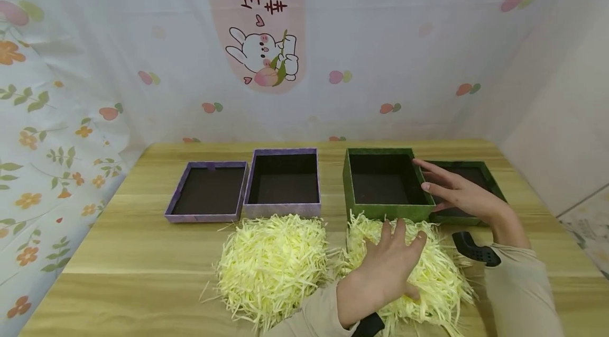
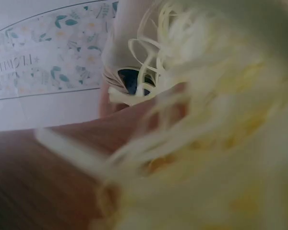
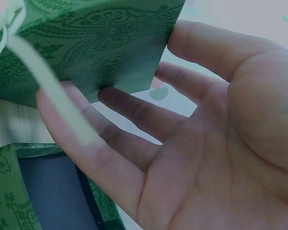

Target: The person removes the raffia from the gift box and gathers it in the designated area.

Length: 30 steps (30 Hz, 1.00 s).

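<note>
Fingers spread, my left hand is over the right-hand pile of pale yellow shredded paper. In the left wrist view, blurred paper strips fill much of the frame and hide that hand's fingers. My right hand touches the outer right wall of the open green box. Up close in the right wrist view, the fingertips lie against the patterned green side, and the thumb is at its edge. One loose strip crosses in front of a finger. The box's visible inside is dark.
A shallow green lid lies right of the green box, partly behind my right hand. To the left stand an open purple box and its shallow purple lid. Another yellow shredded-paper pile sits before the purple box.
</note>
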Tool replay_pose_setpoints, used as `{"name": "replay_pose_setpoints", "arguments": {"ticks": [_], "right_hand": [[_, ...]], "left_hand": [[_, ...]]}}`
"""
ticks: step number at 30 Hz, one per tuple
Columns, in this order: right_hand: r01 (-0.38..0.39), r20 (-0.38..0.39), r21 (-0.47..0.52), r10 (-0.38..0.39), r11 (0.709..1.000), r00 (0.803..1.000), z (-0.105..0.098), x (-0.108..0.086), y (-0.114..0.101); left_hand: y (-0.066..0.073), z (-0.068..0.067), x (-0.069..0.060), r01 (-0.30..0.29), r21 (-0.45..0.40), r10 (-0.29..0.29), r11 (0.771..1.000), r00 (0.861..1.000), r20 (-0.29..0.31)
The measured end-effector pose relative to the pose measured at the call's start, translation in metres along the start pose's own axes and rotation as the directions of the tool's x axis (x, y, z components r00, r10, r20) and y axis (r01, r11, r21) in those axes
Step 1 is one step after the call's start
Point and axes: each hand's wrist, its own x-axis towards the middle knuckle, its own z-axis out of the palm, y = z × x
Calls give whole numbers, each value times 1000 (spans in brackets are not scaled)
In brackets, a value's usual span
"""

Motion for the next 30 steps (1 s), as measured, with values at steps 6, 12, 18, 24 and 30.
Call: {"name": "replay_pose_setpoints", "arguments": {"ticks": [6,12,18,24,30], "right_hand": [[10,10,22,-10,1000,1000,0,-1,-4],[4,7,40,-4,999,1000,1,-1,-5],[5,6,34,-5,999,1000,2,0,-5],[12,14,43,-12,999,1000,2,0,-5],[1,13,56,-2,998,1000,1,-1,-4]], "left_hand": [[1,-6,-3,-8,29,7,1000,999,33],[2,-12,-10,-18,46,16,999,999,30],[-5,-32,-27,-76,11,76,997,997,33],[-19,-58,-47,-114,25,113,993,993,43],[-27,-71,-53,-103,71,102,992,995,12]]}}
